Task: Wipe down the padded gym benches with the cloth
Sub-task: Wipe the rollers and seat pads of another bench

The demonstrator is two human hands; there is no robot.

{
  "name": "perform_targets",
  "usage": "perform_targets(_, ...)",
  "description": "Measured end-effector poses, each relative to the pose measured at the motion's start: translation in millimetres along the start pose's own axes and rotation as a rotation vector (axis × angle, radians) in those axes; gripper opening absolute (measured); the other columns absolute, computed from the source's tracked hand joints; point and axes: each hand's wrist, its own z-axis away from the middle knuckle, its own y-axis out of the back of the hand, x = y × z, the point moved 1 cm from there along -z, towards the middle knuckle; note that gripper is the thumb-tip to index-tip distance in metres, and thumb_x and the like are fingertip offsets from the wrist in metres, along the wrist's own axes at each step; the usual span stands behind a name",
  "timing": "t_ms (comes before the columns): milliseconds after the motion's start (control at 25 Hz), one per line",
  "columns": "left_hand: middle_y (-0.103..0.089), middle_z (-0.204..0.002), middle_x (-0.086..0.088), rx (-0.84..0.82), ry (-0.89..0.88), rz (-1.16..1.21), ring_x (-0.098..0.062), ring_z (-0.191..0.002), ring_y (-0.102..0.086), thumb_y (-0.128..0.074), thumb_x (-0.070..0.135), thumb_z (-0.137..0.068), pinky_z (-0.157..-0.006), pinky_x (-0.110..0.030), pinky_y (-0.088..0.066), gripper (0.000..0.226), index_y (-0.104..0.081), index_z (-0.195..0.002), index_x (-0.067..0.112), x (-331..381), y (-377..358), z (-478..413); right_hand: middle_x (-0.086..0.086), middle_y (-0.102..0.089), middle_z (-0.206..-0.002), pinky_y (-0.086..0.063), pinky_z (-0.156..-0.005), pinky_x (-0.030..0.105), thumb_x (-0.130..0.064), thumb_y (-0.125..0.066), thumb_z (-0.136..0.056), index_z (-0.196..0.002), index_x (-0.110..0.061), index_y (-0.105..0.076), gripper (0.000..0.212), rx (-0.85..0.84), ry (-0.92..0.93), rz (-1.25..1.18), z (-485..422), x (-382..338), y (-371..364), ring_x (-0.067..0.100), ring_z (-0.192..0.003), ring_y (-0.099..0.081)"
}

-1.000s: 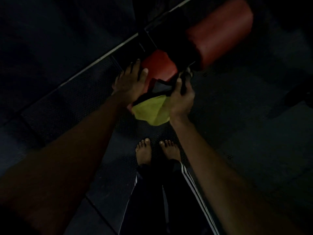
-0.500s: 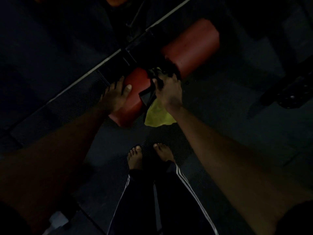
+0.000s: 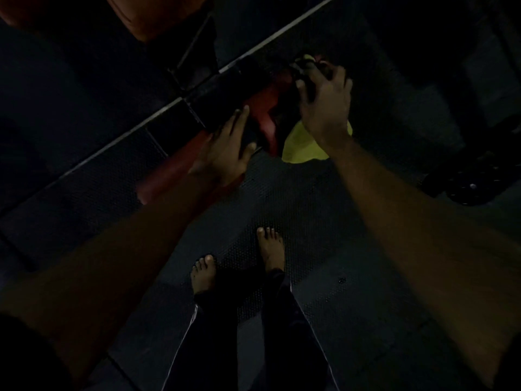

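A very dim view looked straight down at a person's own arms and legs. The dark dimpled rubber floor (image 3: pixel 324 193) filled most of the picture, spreading out below both hands. A thin pale strip (image 3: pixel 121 136) crossed it on a diagonal, passing beyond the fingertips of both hands.

The long red padded bench (image 3: pixel 169 173) lay along that same diagonal, running from beneath the left forearm up toward the right hand, with much of its middle lost in shadow. A second reddish-orange pad (image 3: pixel 158 15) showed well beyond the left hand, at the top edge. Below the hands were black trousers with a white side stripe (image 3: pixel 214 348). A round black weight plate (image 3: pixel 468 187) lay on the floor well out to the right of the right forearm.

The soft yellow cloth (image 3: pixel 298 145) hung just under the right hand's wrist, beside the bench pad, with a small bit of yellow also showing at the fingertips. A darker part of the cloth seemed to run under the palm, though the gloom hid it.

The left hand (image 3: pixel 225 148) rested flat on the bench pad, fingers straight and spread, holding nothing. The right hand (image 3: pixel 324 100) was curled around the cloth, gripping it over the far part of the pad.

Two bare feet stood on the floor nearer the body than the hands, the left foot (image 3: pixel 203 273) set a little behind the right foot (image 3: pixel 270 246).
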Motion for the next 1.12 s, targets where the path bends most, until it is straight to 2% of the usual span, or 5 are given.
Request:
perform_targets(200, -0.016, -0.167, -0.008, 0.022, 0.01, -0.186, -0.033, -0.144, -0.034, -0.037, 0.053, -0.102, -0.112, -0.051, -0.032, 0.077, -0.006, -0.161, 0.014, -11, -16, -38, 0.022, 0.0, -0.167, -0.022, -0.119, 0.056, -0.062, -0.061, -0.091, -0.163, -0.023, -0.016, 0.093, -0.167, 0.206, -0.124, 17, 27, -18, 0.042, -0.153, -0.007)
perform_targets(440, -0.044, -0.154, -0.009, 0.22, 0.039, -0.316, -0.025, -0.146, -0.035, -0.038, 0.059, -0.1, -0.121, -0.045, -0.02, 0.074, -0.038, -0.153, 0.007, -16, -21, -35, 0.02, -0.024, -0.161, -0.032, -0.115, 0.054, -0.042, -0.055, -0.101, -0.154, -0.031, -0.038, 0.057, -0.07, 0.032, -0.067, 25, 44, -31, 0.044, -0.141, -0.029)
perform_targets(760, -0.036, -0.16, -0.003, 0.135, 0.101, -0.275, -0.02, -0.148, -0.03, -0.028, 0.065, -0.098, -0.122, -0.039, -0.015, 0.077, -0.031, -0.156, 0.013, -14, -18, -33, 0.023, -0.01, -0.165, -0.04, -0.109, 0.048, -0.041, -0.068, -0.091, -0.16, -0.025, -0.024, 0.083, -0.224, 0.329, 0.036, -4, 15, -5, 0.047, -0.144, -0.028)
perform_targets(960, -0.036, -0.16, -0.004, 0.14, 0.12, -0.279, -0.021, -0.148, -0.031, -0.024, 0.067, -0.097, -0.122, -0.039, -0.016, 0.08, -0.03, -0.156, 0.014, -11, -19, -33, 0.022, -0.027, -0.155, -0.038, -0.102, 0.005, -0.022, -0.086, -0.077, -0.147, -0.006, -0.038, 0.087, 0.185, 0.061, -0.435, 0, 50, -2, 0.021, -0.14, -0.034)
perform_targets(1120, -0.035, -0.16, -0.004, 0.143, 0.121, -0.266, -0.021, -0.149, -0.029, -0.027, 0.066, -0.098, -0.122, -0.039, -0.013, 0.078, -0.03, -0.157, 0.015, -12, -17, -33, 0.013, -0.049, -0.148, -0.043, -0.113, 0.032, -0.024, -0.08, -0.085, -0.147, -0.005, -0.039, 0.077, 0.224, -0.099, -0.534, -3, 28, -19, 0.021, -0.137, -0.047)
